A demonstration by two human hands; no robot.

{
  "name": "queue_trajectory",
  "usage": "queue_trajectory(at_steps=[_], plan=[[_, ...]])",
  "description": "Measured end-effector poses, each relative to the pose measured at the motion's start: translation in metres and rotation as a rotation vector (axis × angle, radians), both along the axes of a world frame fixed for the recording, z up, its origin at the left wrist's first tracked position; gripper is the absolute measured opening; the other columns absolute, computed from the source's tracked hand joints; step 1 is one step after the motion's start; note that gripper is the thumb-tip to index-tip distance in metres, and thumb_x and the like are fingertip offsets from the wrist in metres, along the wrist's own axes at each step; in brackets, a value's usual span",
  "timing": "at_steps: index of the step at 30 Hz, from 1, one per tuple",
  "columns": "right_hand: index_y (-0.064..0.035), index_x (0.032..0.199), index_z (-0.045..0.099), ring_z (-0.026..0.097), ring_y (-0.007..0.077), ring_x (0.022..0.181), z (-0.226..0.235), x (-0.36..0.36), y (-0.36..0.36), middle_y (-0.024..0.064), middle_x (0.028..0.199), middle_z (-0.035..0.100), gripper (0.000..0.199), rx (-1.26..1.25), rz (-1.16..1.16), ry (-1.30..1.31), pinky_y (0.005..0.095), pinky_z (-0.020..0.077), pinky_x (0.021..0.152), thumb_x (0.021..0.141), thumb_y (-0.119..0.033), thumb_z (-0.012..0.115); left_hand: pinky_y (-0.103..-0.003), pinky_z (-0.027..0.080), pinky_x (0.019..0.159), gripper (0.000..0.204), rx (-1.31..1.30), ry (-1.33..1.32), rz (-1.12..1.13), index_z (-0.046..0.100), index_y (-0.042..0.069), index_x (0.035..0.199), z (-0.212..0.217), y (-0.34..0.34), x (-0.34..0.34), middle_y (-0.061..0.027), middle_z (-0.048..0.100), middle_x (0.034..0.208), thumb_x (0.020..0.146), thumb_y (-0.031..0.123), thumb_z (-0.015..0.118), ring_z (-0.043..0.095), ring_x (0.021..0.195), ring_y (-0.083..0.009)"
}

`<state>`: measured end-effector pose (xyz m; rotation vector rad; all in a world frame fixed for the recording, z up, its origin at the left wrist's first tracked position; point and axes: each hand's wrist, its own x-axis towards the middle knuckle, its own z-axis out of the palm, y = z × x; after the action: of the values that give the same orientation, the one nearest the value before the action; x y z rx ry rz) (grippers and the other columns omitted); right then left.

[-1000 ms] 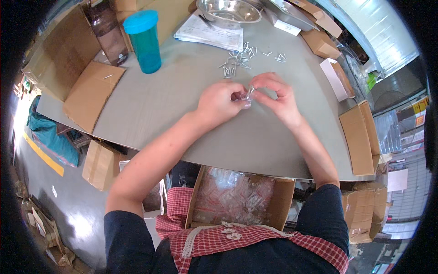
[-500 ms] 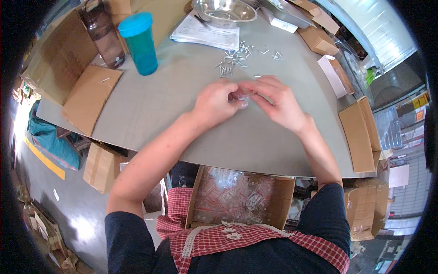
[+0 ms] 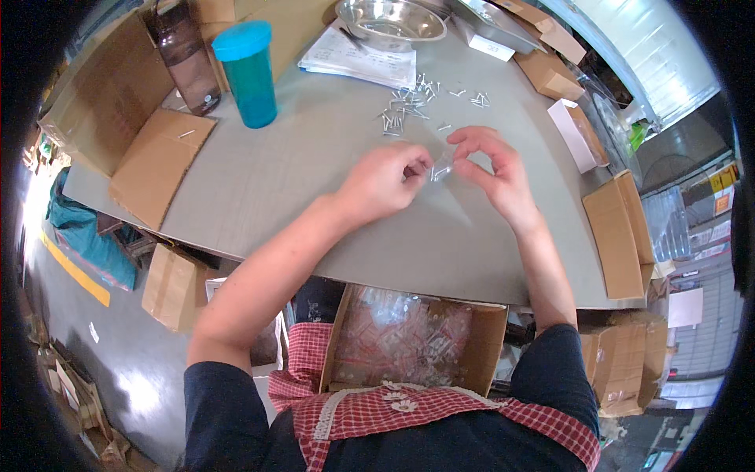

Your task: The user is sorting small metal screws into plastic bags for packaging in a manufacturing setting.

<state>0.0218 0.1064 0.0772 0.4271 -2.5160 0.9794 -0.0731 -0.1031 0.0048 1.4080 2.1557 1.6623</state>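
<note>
Two hands (image 3: 440,177) pinch small clear plastic bag (image 3: 440,167).

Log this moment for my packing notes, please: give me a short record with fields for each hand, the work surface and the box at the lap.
left hand: pinches one end of a small clear bag
right hand: grip on the bag's other end
table: grey; loose pile of small metal screws, teal cup, steel bowl, papers
lap box: open cardboard, filled with clear bags
</note>
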Motion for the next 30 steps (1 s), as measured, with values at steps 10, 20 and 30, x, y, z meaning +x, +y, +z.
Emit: queue_trajectory(at_steps=[10, 20, 30], plan=[[0.0027, 0.102, 0.064, 0.069, 0.0124, 0.078, 0.003, 0.008, -0.028, 0.0068, 0.092, 0.071, 0.011, -0.407, -0.054, -0.48, 0.0261, 0.0566, 0.074, 0.096, -0.005, 0.068, -0.023, 0.045, 0.058, 0.012, 0.131, -0.556, -0.088, 0.069, 0.008, 0.095, 0.005, -0.003, -0.004, 0.0007, 0.069, 0.086, 0.088, 0.016, 0.075, 0.063, 0.076, -0.0056], [-0.0005, 0.107, 0.066, 0.065, 0.0119, 0.085, -0.009, 0.005, -0.028, 0.0045, 0.096, 0.069, 0.021, -0.513, 0.077, -0.679, 0.0274, 0.053, 0.078, 0.099, -0.02, 0.065, -0.026, 0.048, 0.063, 0.008, 0.154, -0.733, -0.11, 0.069, 0.0, 0.077, 0.024, -0.009, 0.007, -0.0036, 0.069, 0.072, 0.082, 0.006, 0.068, 0.063, 0.069, -0.0093], [-0.0061, 0.09, 0.066, 0.053, 0.0086, 0.067, -0.014, 0.058, -0.025, -0.002, 0.076, 0.058, 0.015, -0.858, 0.032, -0.708, 0.0249, 0.0431, 0.065, 0.095, -0.021, 0.067, -0.024, 0.041, 0.056, 0.01, 0.117, -0.671, -0.234, 0.067, 0.006, 0.081, 0.011, 0.005, 0.026, 0.0016, 0.063, 0.072, 0.089, 0.012, 0.068, 0.055, 0.064, -0.0066]])
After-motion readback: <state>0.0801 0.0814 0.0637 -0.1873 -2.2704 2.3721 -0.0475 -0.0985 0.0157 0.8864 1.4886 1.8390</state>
